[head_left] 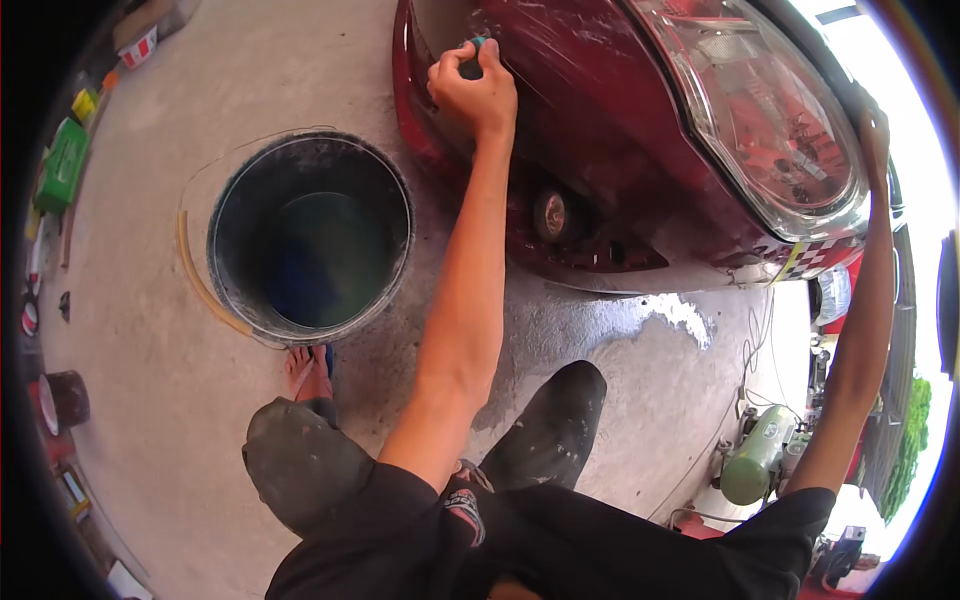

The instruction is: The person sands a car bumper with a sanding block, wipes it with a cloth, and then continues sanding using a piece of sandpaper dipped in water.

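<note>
My left hand (475, 95) is closed, its thumb and fingers pinching a small teal piece (478, 42) against the dark red car bumper (590, 130). Whitish wet smears and scratch-like marks show on the paint beside it. Far to the right, my right hand (872, 125) rests at the car's edge past the clear headlight (785, 120); its fingers are too dark and small to make out. Below my left hand, a round fog light (549, 215) sits in the bumper. A black bucket (225, 235) with cloudy water and something blue inside stands left of my left forearm.
Wet concrete floor (570, 330) lies under the bumper. A green air compressor (760, 455) and loose cables stand at the right. Along the left edge are a green container (63, 165), a dark pot (65, 402) and other items. My knees and a foot are near the bucket.
</note>
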Tool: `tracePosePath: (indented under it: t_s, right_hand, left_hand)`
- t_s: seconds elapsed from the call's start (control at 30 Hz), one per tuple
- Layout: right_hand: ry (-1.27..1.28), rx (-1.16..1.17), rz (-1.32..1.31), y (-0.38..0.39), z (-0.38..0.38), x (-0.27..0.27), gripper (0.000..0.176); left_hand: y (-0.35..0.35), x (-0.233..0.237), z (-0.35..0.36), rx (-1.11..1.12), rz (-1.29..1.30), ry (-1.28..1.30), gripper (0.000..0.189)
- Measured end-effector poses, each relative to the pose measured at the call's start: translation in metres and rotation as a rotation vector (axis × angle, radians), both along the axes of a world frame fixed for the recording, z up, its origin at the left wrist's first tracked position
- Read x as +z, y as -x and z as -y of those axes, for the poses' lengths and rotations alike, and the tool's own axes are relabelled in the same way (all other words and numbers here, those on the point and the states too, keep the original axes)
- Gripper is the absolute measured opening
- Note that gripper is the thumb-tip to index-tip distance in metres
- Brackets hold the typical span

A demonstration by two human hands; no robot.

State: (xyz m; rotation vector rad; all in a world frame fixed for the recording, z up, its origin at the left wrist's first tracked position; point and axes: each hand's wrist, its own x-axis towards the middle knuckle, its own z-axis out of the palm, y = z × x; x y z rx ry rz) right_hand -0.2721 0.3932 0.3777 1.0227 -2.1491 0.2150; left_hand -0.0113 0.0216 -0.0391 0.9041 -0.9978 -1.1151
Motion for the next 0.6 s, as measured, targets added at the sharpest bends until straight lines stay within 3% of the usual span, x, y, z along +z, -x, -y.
tracePosePath:
  t_s: [0.1, 0.2, 0.27, 0.33, 0.4, 0.47, 0.6]
  right_hand:
    - [0.063, -0.071, 0.005, -0.030, 0.015, -0.011, 0.061]
    - [0.047, -0.055, 0.016, -0.028, 0.024, -0.012, 0.061]
    - [0.024, -0.041, 0.021, -0.003, 0.010, -0.003, 0.060]
    - [0.019, -0.084, -0.039, 0.010, -0.004, 0.001, 0.057]
    - [0.023, -0.166, -0.102, -0.008, 0.012, -0.004, 0.053]
    - [-0.020, -0.046, -0.097, 0.028, 0.000, 0.006, 0.060]
    - [-0.019, 0.013, -0.177, 0.051, -0.002, 0.006, 0.070]
  left_hand:
    - [-0.007, -0.013, -0.050, 0.094, -0.054, 0.233, 0.023]
    - [-0.044, -0.006, -0.137, -0.050, -0.087, 0.289, 0.022]
    - [-0.031, -0.008, -0.105, 0.045, -0.062, 0.339, 0.020]
    - [0.009, -0.032, -0.024, 0.073, -0.035, 0.143, 0.024]
    - [0.034, -0.056, 0.053, -0.233, -0.230, -0.068, 0.026]
    - [-0.007, -0.033, 0.043, -0.377, -0.471, -0.076, 0.025]
    - [-0.098, -0.051, 0.010, -0.537, -0.295, -0.183, 0.020]
